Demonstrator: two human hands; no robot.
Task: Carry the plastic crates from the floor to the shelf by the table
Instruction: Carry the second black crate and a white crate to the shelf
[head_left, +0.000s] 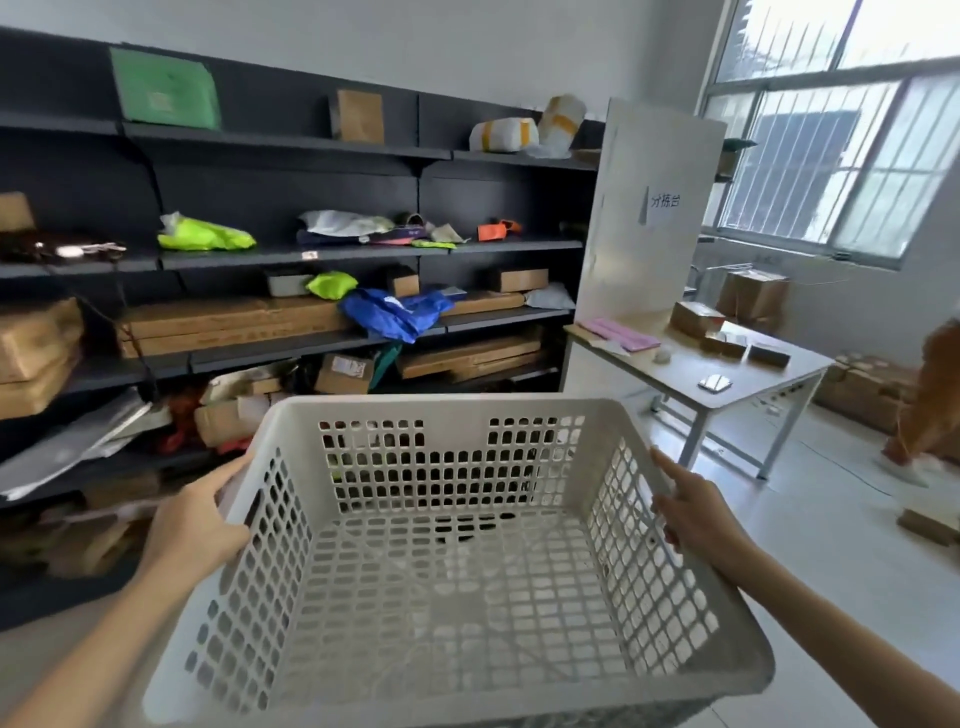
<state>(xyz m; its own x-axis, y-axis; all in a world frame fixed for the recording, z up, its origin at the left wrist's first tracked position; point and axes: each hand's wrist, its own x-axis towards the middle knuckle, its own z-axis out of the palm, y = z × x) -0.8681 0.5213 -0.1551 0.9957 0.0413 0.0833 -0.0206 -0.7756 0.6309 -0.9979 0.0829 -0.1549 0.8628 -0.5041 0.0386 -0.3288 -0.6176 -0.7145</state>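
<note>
ITEM: white plastic crate (457, 545), perforated walls and base, empty, held off the floor at about waist height in front of the person, tilted a little away.

HANDS: left hand (195, 519) clamped on the crate's left rim, thumb over the top edge, fingers outside the wall. Right hand (691, 512) on the right rim, forefinger laid along the edge, remaining fingers curled under the lip; grip looks closed on the rim.

STEP (judged): carry phase, mid-transit. Crate is lifted, not yet placed. Person faces the dark shelf unit (311, 249) w/ the table (727, 374) just to its right.

NEXT MOVE (judged): needs a free bay. Most tiers hold stock: cardboard boxes (228, 325), blue bag (400, 312), yellow-green bags (202, 236), wrapped parcels (504, 134). Crate is wide; likely needs a clear stretch or the floor-level tier, approx. level entry, both hands kept on the rims until it is seated.

SURFACE/ROOM: pale smooth floor (831, 545), no obstacles on the direct line to the shelf. Table carries small boxes, a pink sheet (621, 332), misc. items. White upright board (644, 218) w/ paper label stands at the table's shelf end. Barred window (831, 156) at right; more cartons beneath it. Blurred orange shape at far right edge, cannot identify.
</note>
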